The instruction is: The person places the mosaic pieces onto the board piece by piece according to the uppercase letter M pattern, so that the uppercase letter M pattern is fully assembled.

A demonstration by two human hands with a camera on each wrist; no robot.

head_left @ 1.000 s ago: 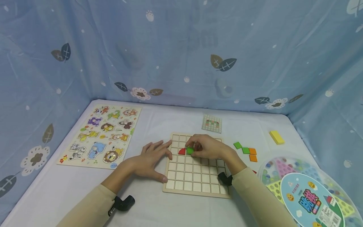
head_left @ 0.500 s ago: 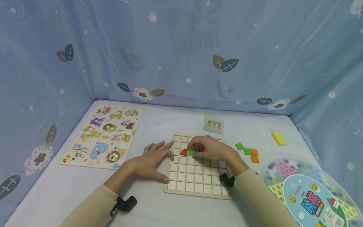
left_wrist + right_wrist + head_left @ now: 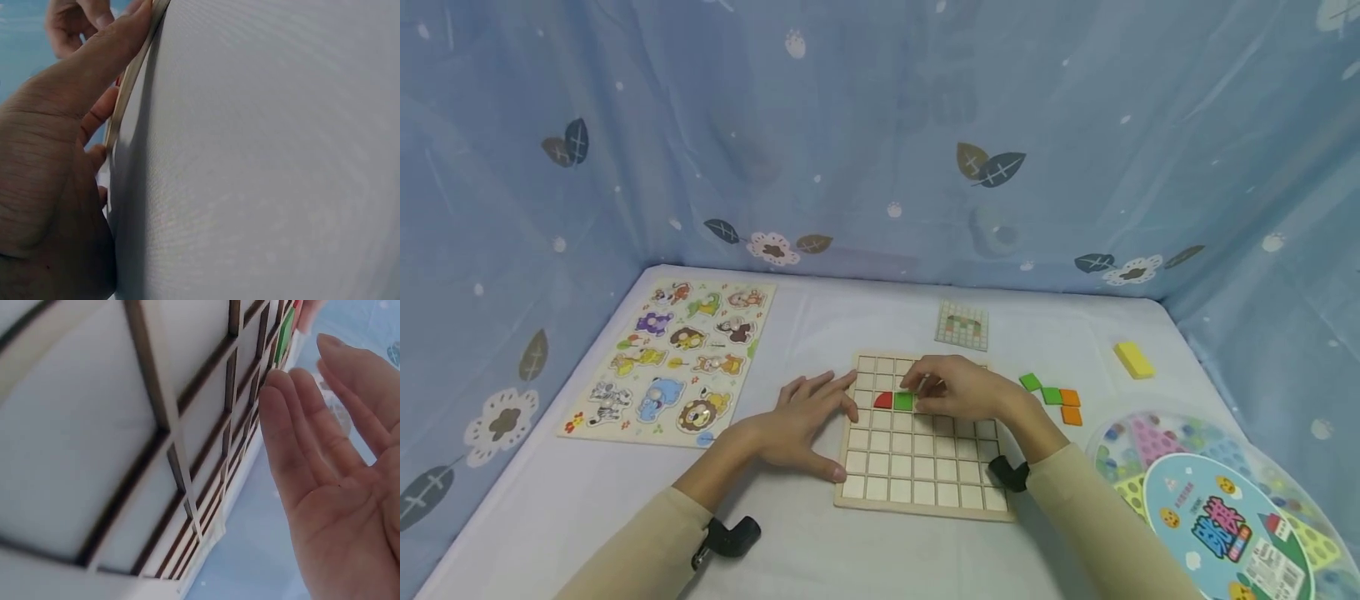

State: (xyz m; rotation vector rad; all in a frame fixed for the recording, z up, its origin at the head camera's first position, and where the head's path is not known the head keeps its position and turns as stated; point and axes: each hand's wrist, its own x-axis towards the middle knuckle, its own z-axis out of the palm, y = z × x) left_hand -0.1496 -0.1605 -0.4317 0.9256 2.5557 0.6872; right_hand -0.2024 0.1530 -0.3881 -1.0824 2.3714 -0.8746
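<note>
A wooden grid board (image 3: 901, 487) lies on the white table in front of me. In its upper left cells a red quarter-round tile (image 3: 884, 401) and a green square tile (image 3: 903, 402) sit side by side. My left hand (image 3: 792, 432) steadies the board's left edge, thumb and fingers spread and touching the rim. Just right of the green tile, my right hand (image 3: 964, 388) hovers low over the board. The right wrist view shows the green tile (image 3: 285, 336) beyond the fingertips, and nothing is held in that hand (image 3: 340, 469).
Behind the board lies a small pattern card (image 3: 962, 326). To the right are loose green tiles (image 3: 1030, 382), orange tiles (image 3: 1071, 416) and a yellow block (image 3: 1133, 360). A round Chinese checkers box (image 3: 1225, 525) fills the right front; an animal puzzle (image 3: 662, 362) lies left.
The green tile, earlier at my right fingertips, now lies flat in the cell beside the red one. My right hand has let go and shifted slightly right. The left hand stays put.
</note>
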